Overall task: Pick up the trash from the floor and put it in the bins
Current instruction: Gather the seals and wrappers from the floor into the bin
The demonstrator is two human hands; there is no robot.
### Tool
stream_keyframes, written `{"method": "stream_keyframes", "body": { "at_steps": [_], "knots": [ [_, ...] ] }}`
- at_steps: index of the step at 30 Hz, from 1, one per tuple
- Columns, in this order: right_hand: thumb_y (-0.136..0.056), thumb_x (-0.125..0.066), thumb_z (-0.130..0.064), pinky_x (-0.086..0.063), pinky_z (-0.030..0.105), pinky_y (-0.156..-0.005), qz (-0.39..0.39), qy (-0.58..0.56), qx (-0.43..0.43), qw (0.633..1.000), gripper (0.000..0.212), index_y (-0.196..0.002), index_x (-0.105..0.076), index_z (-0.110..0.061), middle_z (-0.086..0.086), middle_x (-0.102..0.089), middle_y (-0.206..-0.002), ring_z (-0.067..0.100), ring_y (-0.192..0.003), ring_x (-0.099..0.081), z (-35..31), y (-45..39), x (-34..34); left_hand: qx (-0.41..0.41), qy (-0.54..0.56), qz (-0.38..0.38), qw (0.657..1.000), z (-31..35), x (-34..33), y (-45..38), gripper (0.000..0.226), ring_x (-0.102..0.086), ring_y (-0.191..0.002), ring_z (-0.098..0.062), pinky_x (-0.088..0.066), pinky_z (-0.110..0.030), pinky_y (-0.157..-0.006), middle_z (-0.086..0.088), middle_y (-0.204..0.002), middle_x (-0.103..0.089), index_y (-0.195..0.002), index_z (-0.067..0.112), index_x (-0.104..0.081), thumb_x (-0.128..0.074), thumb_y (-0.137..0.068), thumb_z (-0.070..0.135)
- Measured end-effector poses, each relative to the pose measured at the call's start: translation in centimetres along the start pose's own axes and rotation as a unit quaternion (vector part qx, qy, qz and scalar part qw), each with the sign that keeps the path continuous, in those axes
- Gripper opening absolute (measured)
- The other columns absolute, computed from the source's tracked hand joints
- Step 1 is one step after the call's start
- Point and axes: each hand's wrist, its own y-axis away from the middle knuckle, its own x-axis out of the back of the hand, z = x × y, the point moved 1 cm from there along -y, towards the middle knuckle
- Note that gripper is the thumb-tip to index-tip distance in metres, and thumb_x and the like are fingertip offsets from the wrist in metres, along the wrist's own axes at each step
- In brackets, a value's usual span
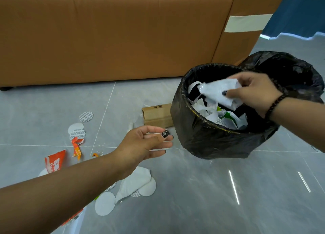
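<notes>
Right hand [253,91] is over the near bin [211,137], fingers pinching a crumpled white wrapper [220,93] above the open mouth; the wrapper is not yet let go. The bin, lined with a black bag, already holds white and green scraps. A second black-bagged bin [290,70] sits just behind it at 1 o'clock.

Left hand [147,142] hangs released, fingers loosely extended and holding nothing, just left of the bin at its 9 o'clock.

Remaining trash lies on the floor [211,198]: a cardboard box [156,116] at 12 o'clock from the left hand, touching or just beside the bin wall, its long axis running roughly left-right. White round seals [86,116] and torn orange wrappers [54,161] lie at 9 to 8 o'clock of that hand; a white sheet with more discs [139,182] lies at 6 o'clock, partly under the forearm.

Judgement: the left hand is the nearer one to all floor trash; the box looks like the closest pick. A brown sofa [105,31] stands behind.
</notes>
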Motion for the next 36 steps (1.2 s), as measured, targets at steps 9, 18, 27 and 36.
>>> {"method": "stream_keyframes", "body": {
  "at_steps": [9, 18, 27, 36],
  "knots": [
    [-0.079, -0.074, -0.019, -0.045, 0.028, -0.062, -0.083, 0.282, -0.053, 0.954, 0.028, -0.105, -0.064, -0.012, 0.006, -0.061, -0.098, 0.021, -0.084, -0.056, 3.6, -3.6, -2.5, 0.044, -0.049, 0.033, 0.997, -1.1, 0.4, -0.8, 0.012, -0.073, -0.088, -0.019, -0.057, -0.030, -0.073, -0.004, -0.096, -0.076, -0.103, 0.014, -0.064, -0.059, -0.092, 0.011],
    [-0.086, -0.062, -0.014, -0.050, 0.033, -0.082, -0.073, 0.384, 0.076, 0.917, 0.041, -0.125, -0.052, -0.013, 0.010, -0.052, -0.127, 0.027, -0.105, -0.056, -0.3, -1.4, -4.8, 0.097, -0.078, 0.070, 0.990, -4.0, 2.1, -1.3, 0.013, -0.071, -0.080, -0.015, -0.052, -0.025, -0.064, -0.001, -0.090, -0.076, -0.100, 0.012, -0.064, -0.055, -0.093, 0.006],
    [-0.078, -0.057, 0.000, -0.039, 0.027, -0.095, -0.059, 0.193, 0.414, 0.888, 0.023, -0.097, -0.064, -0.012, 0.004, -0.057, -0.114, 0.019, -0.113, -0.049, -5.8, 6.2, -10.8, 0.109, -0.108, 0.096, 0.984, -6.3, 4.3, -1.9, 0.017, -0.070, -0.077, -0.014, -0.050, -0.022, -0.063, -0.003, -0.093, -0.074, -0.096, 0.012, -0.063, -0.050, -0.091, 0.001],
    [-0.087, -0.054, -0.015, -0.038, 0.020, -0.098, -0.258, 0.230, 0.268, 0.899, 0.021, -0.108, -0.056, -0.021, -0.009, -0.043, -0.123, 0.007, -0.118, -0.041, -0.5, 8.2, -19.6, 0.084, -0.201, 0.235, 0.947, -11.1, 11.7, -1.5, 0.018, -0.064, -0.086, -0.023, -0.044, -0.024, -0.067, -0.008, -0.095, -0.067, -0.084, 0.016, -0.058, -0.055, -0.087, -0.001]
  ]
}}
